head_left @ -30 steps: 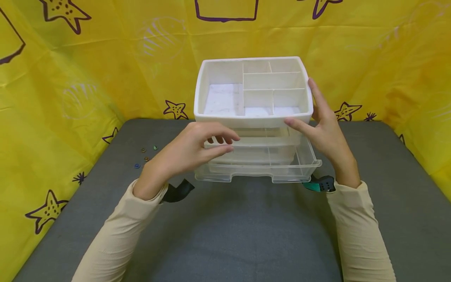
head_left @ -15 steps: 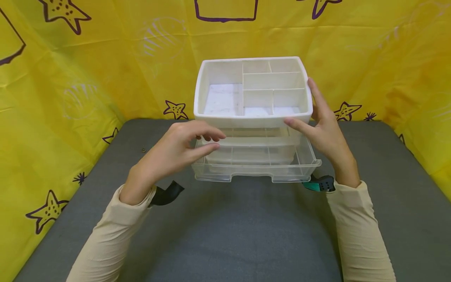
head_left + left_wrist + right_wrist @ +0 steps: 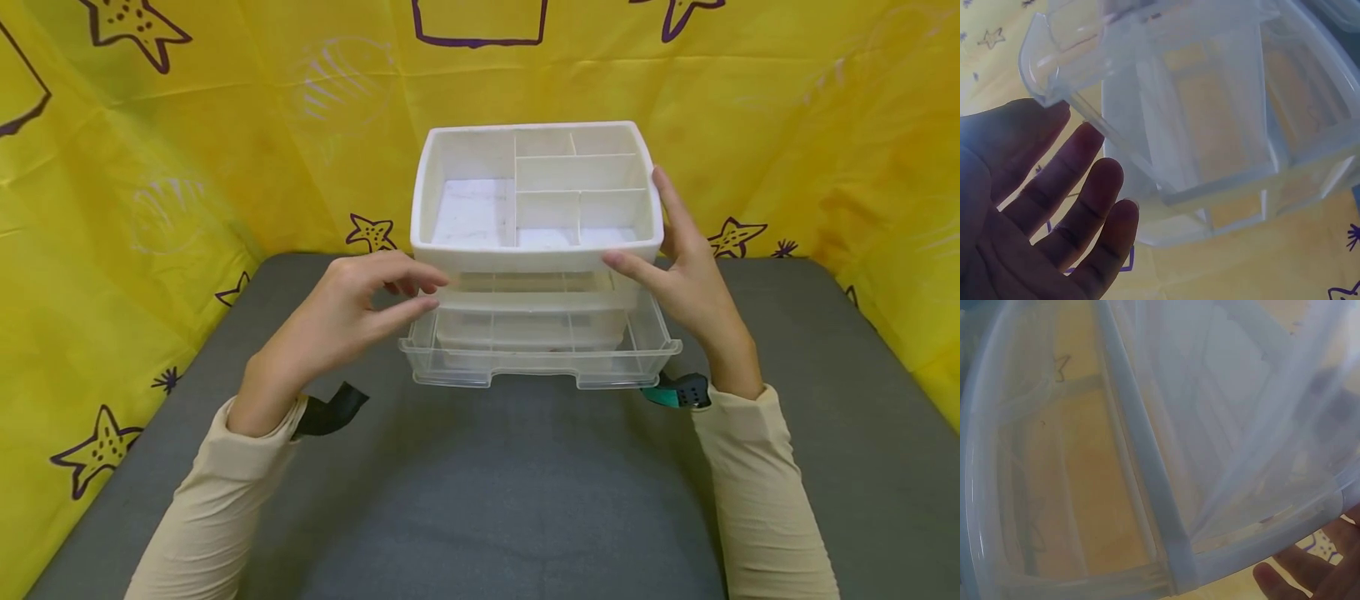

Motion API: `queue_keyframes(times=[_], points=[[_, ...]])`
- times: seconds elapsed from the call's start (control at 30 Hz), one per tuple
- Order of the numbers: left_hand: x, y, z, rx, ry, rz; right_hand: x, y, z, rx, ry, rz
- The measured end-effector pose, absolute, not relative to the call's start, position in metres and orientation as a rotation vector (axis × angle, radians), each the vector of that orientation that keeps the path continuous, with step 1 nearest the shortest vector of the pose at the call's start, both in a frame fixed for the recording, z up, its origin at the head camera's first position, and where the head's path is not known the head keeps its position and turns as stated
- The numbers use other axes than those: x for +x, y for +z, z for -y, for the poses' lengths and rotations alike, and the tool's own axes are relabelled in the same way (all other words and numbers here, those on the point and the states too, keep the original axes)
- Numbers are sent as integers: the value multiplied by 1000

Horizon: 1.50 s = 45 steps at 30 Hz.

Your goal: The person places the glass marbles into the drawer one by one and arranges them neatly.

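A plastic organiser stands at the back of the grey mat, with a white compartment tray (image 3: 536, 256) on top and clear drawers below. The bottom clear drawer (image 3: 540, 368) is pulled out toward me. My left hand (image 3: 435, 290) hovers at the drawer stack's front left corner with relaxed fingers and holds nothing. The left wrist view shows that open palm (image 3: 1041, 219) just beside the clear drawer corner (image 3: 1147, 94). My right hand (image 3: 637, 225) braces the organiser's right side, fingers straight along the wall and thumb at the front corner. The right wrist view shows the clear wall (image 3: 1147, 456) and a fingertip (image 3: 1266, 575).
The grey mat (image 3: 480, 500) reaches toward me in front of the organiser. Yellow cloth printed with stars (image 3: 187, 167) closes the back and both sides. A black strap (image 3: 330, 412) and a teal one (image 3: 675, 392) sit at my wrists.
My left hand has drawn leftward, off the front of the drawers to their left corner. The bottom drawer's left corner sits slightly further out. The right hand has not moved.
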<state>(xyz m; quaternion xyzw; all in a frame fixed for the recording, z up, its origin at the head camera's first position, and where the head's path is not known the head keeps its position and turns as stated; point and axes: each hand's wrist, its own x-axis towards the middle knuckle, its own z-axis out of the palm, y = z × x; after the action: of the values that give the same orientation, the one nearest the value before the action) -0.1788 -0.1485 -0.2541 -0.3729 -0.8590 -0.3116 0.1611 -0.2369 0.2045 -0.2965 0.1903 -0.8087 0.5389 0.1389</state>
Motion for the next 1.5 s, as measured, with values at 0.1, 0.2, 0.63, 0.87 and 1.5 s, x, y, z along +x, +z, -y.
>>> queue_keyframes(times=[0.1,0.2,0.63,0.87,1.5], points=[[-179,-254,154,-1023,-896,2478,-237,-297,-205,551,1557,2335],[-178,-254,159,-975,-895,2509,-237,-297,-204,551,1562,2335],[-177,-258,175,-830,-863,2621,-238,-297,-202,577,1587,2315],[-182,-270,183,-804,-876,2644,-237,-297,-203,565,1583,2322],[-198,-310,194,-765,-901,2708,-237,-297,-205,551,1581,2335]])
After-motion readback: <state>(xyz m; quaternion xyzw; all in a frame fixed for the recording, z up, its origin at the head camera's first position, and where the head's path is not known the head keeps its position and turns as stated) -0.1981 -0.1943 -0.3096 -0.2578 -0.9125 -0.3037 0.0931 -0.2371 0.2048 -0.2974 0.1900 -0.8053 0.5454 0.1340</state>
